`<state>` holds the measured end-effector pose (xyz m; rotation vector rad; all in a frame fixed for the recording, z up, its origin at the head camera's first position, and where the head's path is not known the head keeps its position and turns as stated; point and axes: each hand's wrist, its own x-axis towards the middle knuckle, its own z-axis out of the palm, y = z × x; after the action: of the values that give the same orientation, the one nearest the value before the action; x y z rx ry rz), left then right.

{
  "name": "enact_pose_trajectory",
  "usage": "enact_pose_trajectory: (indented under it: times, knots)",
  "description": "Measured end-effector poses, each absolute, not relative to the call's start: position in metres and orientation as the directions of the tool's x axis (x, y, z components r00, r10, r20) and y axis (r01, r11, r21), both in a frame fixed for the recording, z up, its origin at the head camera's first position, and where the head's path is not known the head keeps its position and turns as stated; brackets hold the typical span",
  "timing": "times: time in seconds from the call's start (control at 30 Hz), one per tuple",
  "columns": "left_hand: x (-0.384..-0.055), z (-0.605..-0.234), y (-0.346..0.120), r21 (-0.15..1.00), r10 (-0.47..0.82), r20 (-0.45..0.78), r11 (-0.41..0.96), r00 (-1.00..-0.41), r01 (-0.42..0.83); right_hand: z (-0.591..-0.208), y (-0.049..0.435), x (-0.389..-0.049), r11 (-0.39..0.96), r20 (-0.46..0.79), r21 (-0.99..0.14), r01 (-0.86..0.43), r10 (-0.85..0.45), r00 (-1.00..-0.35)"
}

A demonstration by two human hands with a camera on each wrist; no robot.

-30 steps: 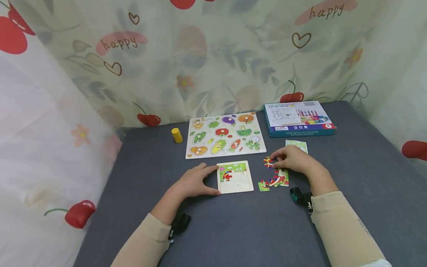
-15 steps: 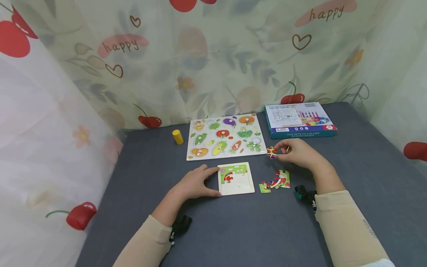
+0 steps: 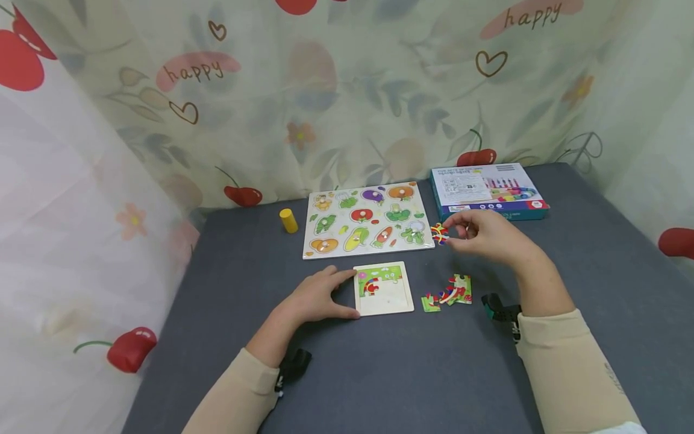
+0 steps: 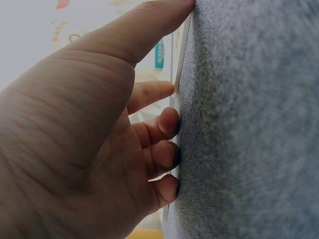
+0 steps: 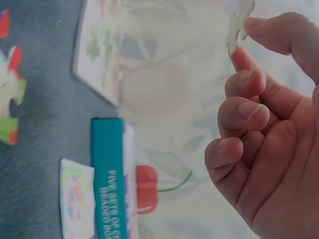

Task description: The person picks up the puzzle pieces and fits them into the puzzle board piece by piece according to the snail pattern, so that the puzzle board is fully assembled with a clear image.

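My right hand (image 3: 488, 238) pinches a red, yellow and blue jigsaw piece (image 3: 440, 234) between thumb and fingertips, held up beside the vegetable board's right edge. In the right wrist view the piece (image 5: 240, 25) shows its pale side, and the other fingers are curled. My left hand (image 3: 320, 294) rests at the left side of a small square puzzle tray (image 3: 387, 301). Its thumb and index finger are spread, touching the tray's left edge near two corners. A green strip and a red-and-yellow part fill the tray's top and left. Several loose jigsaw pieces (image 3: 461, 289) lie right of it.
The vegetable knob-puzzle board (image 3: 338, 232) lies behind the tray, with a yellow cylinder (image 3: 288, 221) upright at its left. A flat box (image 3: 488, 190) sits at back right. Near it in the right wrist view lies a small picture card (image 5: 77, 199). A patterned curtain (image 3: 347, 102) hangs behind.
My right hand has lifted the jigsaw piece from the loose pieces and moved it away, up toward the vegetable board and box. My left hand has stayed at the tray.
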<state>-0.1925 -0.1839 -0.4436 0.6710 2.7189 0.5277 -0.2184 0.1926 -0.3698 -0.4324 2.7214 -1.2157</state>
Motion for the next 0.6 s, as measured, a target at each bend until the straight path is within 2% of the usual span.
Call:
enact_pose_trajectory:
  times: [0.6]
  knots:
    - [-0.194,-0.444,-0.184,0.424,0.498,-0.191,0.819,-0.846,0.386,-0.339,0.168,-0.194,0.594,0.130,-0.716,-0.366,-0.402,-0.907]
